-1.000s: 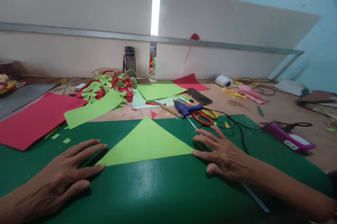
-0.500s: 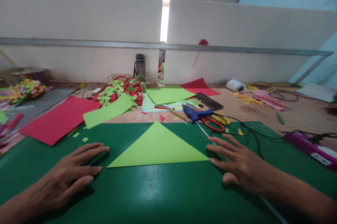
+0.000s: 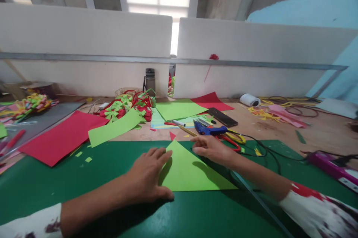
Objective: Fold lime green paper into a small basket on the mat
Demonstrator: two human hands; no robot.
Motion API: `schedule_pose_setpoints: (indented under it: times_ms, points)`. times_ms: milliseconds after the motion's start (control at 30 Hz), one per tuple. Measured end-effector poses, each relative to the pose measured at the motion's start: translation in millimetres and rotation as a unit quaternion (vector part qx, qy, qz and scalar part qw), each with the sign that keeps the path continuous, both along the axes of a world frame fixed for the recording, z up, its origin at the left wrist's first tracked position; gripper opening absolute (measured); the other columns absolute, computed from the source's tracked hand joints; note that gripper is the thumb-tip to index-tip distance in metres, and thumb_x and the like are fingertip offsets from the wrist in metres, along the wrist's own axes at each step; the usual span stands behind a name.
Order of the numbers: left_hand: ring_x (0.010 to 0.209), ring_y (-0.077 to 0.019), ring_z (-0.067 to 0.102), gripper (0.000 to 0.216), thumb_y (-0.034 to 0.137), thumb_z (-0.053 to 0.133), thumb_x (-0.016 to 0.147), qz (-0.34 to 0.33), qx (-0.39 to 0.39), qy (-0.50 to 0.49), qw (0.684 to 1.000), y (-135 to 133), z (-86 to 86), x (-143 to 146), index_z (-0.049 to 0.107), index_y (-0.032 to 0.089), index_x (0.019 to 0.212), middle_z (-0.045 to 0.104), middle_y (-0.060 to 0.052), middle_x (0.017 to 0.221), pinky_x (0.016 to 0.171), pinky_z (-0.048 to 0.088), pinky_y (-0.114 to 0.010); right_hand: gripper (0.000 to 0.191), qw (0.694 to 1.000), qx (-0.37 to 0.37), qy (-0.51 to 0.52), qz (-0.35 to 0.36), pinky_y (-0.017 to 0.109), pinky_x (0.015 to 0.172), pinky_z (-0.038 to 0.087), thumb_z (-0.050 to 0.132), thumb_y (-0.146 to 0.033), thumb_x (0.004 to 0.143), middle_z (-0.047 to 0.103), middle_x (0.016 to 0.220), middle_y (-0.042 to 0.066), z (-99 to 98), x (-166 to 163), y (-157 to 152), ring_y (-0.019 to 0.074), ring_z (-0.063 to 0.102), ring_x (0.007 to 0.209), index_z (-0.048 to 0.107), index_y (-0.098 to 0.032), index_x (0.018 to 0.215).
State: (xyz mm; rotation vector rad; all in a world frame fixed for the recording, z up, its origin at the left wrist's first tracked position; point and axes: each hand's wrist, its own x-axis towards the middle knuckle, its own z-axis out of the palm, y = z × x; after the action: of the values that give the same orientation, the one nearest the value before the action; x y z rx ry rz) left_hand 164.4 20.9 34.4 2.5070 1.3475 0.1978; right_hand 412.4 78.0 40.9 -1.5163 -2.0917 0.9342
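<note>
A light-green paper triangle, its point facing away from me, lies on the green mat. My left hand rests over its left half, hiding that corner. The fingers are stretched out and the thumb is apart, at the paper's lower edge. Beyond the triangle's right slope, my right hand has its fingers curled at the near end of a slim yellow stick-shaped tool, whose end they cover. A blue glue gun lies just behind that hand, beside red-handled and yellow-handled scissors.
Red paper and a green strip lie at left near paper flowers. A phone, a bottle and more sheets sit behind. A clear stick, black cable and purple power strip are at right.
My left hand has moved right onto the paper triangle, which has shifted slightly right. My right hand has left the triangle's right corner and reached forward to the yellow tool. The view has tilted up.
</note>
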Motion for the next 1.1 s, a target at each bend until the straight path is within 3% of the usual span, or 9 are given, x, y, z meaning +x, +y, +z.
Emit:
schedule_pose_setpoints:
  times_ms: [133, 367, 600, 733, 867, 900, 967, 1000, 1100]
  points:
    - [0.133, -0.0372, 0.028, 0.077, 0.052, 0.059, 0.077, 0.011, 0.027, 0.009, 1.0, -5.9, -18.6, 4.3, 0.038, 0.014, 0.14, 0.033, -0.017, 0.146, 0.106, 0.027, -0.054, 0.034, 0.998, -0.048, 0.036, -0.014, 0.024, 0.057, 0.047, 0.061, -0.018, 0.078, 0.067, 0.084, 0.005, -8.7, -18.5, 28.2, 0.016, 0.062, 0.072, 0.059, -0.011, 0.111]
    - [0.132, -0.0361, 0.031, 0.075, 0.047, 0.059, 0.078, 0.013, 0.066, -0.022, 0.997, -6.4, -26.8, 2.2, 0.036, 0.013, 0.14, 0.035, -0.018, 0.145, 0.106, 0.027, -0.054, 0.032, 0.995, -0.083, 0.058, 0.006, 0.041, 0.08, 0.051, 0.054, -0.033, 0.09, 0.057, 0.117, 0.008, -10.9, -36.4, 46.0, 0.0204, 0.059, 0.096, 0.054, -0.016, 0.117]
    - [0.131, -0.0366, 0.034, 0.078, 0.045, 0.064, 0.074, 0.02, 0.07, -0.053, 0.996, -6.6, -34.6, 4.0, 0.037, 0.014, 0.14, 0.037, -0.018, 0.143, 0.106, 0.028, -0.054, 0.02, 0.996, -0.069, 0.039, 0.044, 0.03, 0.062, 0.052, 0.06, -0.03, 0.086, 0.065, 0.089, 0.003, -14.1, -38.2, 41.9, 0.0144, 0.062, 0.071, 0.063, -0.012, 0.096]
    - [0.131, -0.0345, 0.034, 0.08, 0.045, 0.062, 0.077, 0.035, 0.11, -0.163, 0.98, 0.0, -24.5, -5.2, 0.03, 0.01, 0.141, 0.038, -0.02, 0.142, 0.106, 0.029, -0.053, 0.014, 0.996, 0.042, 0.071, 0.037, 0.024, 0.05, 0.043, 0.064, -0.02, 0.075, 0.058, 0.056, -0.002, -0.8, -42.5, 30.1, 0.0128, 0.055, 0.053, 0.061, -0.014, 0.062]
    - [0.122, -0.0269, 0.047, 0.051, 0.043, 0.037, 0.093, 0.127, 0.16, -0.351, 0.914, 12.0, 14.2, -30.0, 0.039, 0.012, 0.134, 0.052, -0.016, 0.131, 0.1, 0.038, -0.047, 0.006, 0.968, 0.216, 0.126, 0.027, 0.03, 0.072, 0.047, 0.054, -0.023, 0.082, 0.063, 0.077, 0.001, 24.5, -43.2, -5.1, 0.0164, 0.058, 0.076, 0.057, -0.019, 0.078]
    - [0.115, -0.0258, 0.053, 0.047, 0.042, 0.037, 0.093, 0.139, 0.166, -0.382, 0.898, 14.0, 24.2, -36.6, 0.044, 0.013, 0.13, 0.056, -0.014, 0.125, 0.096, 0.043, -0.044, 0.004, 0.952, 0.265, 0.144, 0.053, 0.031, 0.077, 0.046, 0.053, -0.023, 0.083, 0.064, 0.083, 0.002, 28.2, -42.3, -16.6, 0.0167, 0.059, 0.081, 0.056, -0.021, 0.083]
    - [0.105, -0.0236, 0.059, 0.039, 0.04, 0.043, 0.092, 0.155, 0.194, -0.421, 0.872, 15.3, 38.7, -47.0, 0.051, 0.015, 0.121, 0.062, -0.011, 0.117, 0.087, 0.049, -0.038, 0.01, 0.868, 0.421, 0.171, 0.199, 0.037, 0.089, 0.044, 0.044, -0.016, 0.087, 0.065, 0.093, 0.006, 29.5, -39.8, -39.0, 0.0178, 0.06, 0.092, 0.053, -0.021, 0.092]
    - [0.101, -0.0225, 0.061, 0.034, 0.037, 0.047, 0.09, 0.153, 0.212, -0.423, 0.867, 14.7, 42.1, -50.4, 0.055, 0.016, 0.116, 0.064, -0.009, 0.112, 0.083, 0.05, -0.035, 0.013, 0.842, 0.444, 0.146, 0.268, 0.038, 0.093, 0.042, 0.04, -0.013, 0.089, 0.065, 0.095, 0.007, 27.4, -38.0, -48.6, 0.0168, 0.059, 0.095, 0.051, -0.02, 0.092]
    - [0.087, -0.0183, 0.064, 0.017, 0.025, 0.053, 0.087, 0.091, 0.268, -0.386, 0.878, 10.5, 37.2, -53.3, 0.062, 0.017, 0.099, 0.069, -0.005, 0.094, 0.075, 0.05, -0.028, 0.018, 0.834, 0.414, 0.021, 0.364, 0.042, 0.104, 0.033, 0.035, -0.011, 0.091, 0.067, 0.099, 0.009, 14.5, -30.1, -66.2, 0.0166, 0.057, 0.104, 0.05, -0.019, 0.086]
